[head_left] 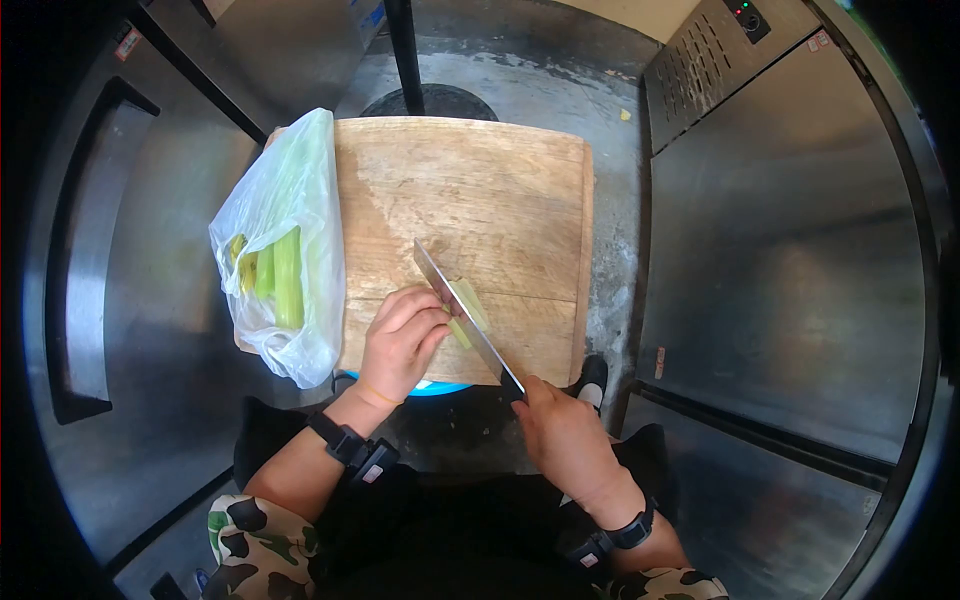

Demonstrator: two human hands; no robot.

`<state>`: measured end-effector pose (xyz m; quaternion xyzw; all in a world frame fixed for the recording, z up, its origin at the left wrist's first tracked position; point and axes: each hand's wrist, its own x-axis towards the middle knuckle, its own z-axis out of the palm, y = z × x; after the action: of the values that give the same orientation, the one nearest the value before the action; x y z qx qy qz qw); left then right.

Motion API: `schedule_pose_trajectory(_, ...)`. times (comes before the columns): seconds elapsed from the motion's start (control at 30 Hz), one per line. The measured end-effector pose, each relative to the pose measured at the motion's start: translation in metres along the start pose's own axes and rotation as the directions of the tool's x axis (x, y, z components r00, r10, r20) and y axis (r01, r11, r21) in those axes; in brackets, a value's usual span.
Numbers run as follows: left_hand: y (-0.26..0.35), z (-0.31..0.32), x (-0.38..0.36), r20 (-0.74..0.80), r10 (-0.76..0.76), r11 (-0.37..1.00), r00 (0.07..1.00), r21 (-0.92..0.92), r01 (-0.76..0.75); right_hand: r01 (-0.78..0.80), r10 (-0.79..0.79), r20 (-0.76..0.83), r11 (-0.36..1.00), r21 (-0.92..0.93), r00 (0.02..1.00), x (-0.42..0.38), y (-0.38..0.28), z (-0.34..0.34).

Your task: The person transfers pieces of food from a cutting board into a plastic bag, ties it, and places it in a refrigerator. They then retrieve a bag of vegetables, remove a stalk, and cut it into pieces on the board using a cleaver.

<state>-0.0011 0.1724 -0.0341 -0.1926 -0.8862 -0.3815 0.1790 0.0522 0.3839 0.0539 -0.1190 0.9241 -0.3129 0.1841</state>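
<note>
A wooden cutting board [480, 190] lies in front of me with pale green celery pieces [470, 300] near its lower middle. My left hand [398, 340] is closed, its curled fingers pressing on the celery beside the blade. My right hand [570, 435] is wrapped round the dark handle of a kitchen knife [478, 338]. The blade slants up and to the left across the celery, close to my left fingertips. Part of the celery is hidden by the blade and the fingers.
A clear plastic bag [300, 170] with thick green celery stalks [288, 280] lies along the board's left edge. Steel cabinets [780, 280] stand on both sides. Something blue [435, 388] shows under the board's near edge. A dark post [403, 60] stands behind the board.
</note>
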Motion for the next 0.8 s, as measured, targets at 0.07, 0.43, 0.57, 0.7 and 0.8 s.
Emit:
schedule_pose_trajectory(0.07,-0.001,0.000,0.000,-0.001,-0.002,1.000,1.000,0.000,0.002,-0.006,0.006,0.002,1.000,-0.002,1.000,0.001,-0.001,0.001)
schedule_pose_trajectory(0.43,-0.001,-0.002,0.001,0.000,-0.016,1.000,1.000,-0.007,0.016,0.014,-0.014,-0.022,1.000,0.014,1.000,0.021,0.005,0.017)
schedule_pose_trajectory(0.57,0.000,-0.003,0.003,-0.005,0.004,1.000,1.000,0.013,-0.004,-0.003,0.004,-0.013,1.000,0.024,1.000,0.021,0.007,0.015)
schedule_pose_trajectory(0.7,-0.002,-0.003,0.002,0.005,0.010,1.000,1.000,0.013,-0.010,0.042,-0.034,-0.119,0.997,0.068,0.992,0.016,0.005,0.009)
schedule_pose_trajectory(0.8,-0.003,-0.004,0.001,0.012,0.018,1.000,1.000,0.018,-0.019,0.039,-0.016,-0.163,0.989,0.140,0.987,0.015,0.011,0.002)
